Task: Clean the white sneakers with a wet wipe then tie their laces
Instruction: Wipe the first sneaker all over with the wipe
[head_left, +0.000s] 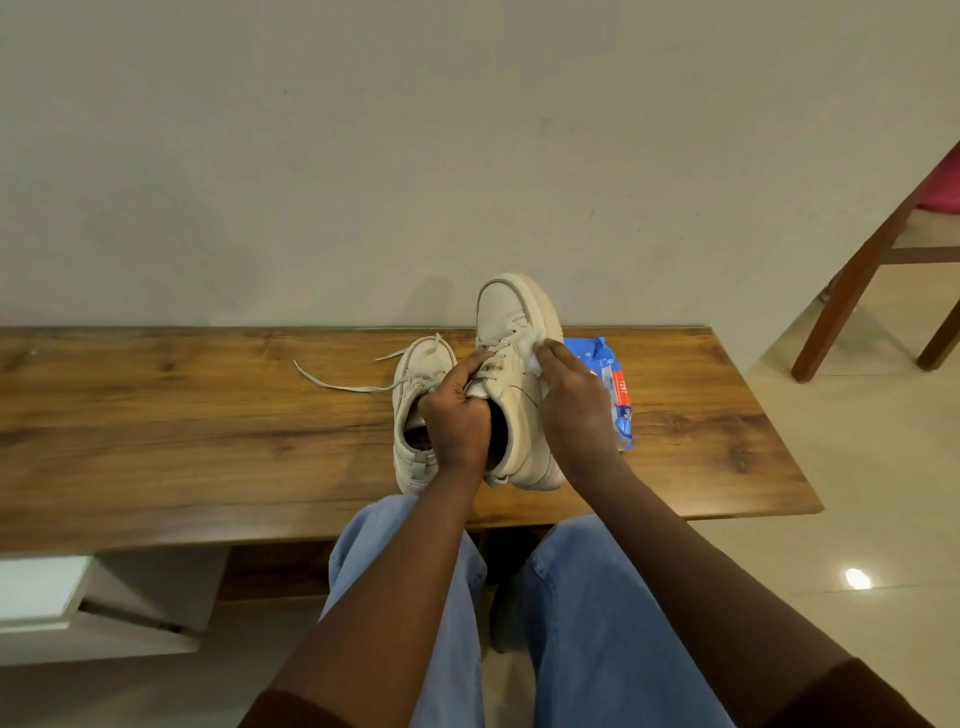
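Observation:
One white sneaker (511, 332) is raised off the wooden table (208, 415), toe pointing away and up. My left hand (457, 410) grips it by the tongue and collar. My right hand (571, 400) holds a crumpled white wet wipe (531, 353) against the sneaker's right side. The second white sneaker (415, 374) lies on the table just left of my left hand, and its loose lace (332, 383) trails to the left. A blue and red wet wipe pack (610, 384) lies on the table behind my right hand, partly hidden.
The table stands against a plain wall (363, 156). A wooden chair (872, 270) stands on the tiled floor at the right. My legs in blue jeans (587, 623) are under the table's near edge. A white drawer unit (78, 597) sits low at the left.

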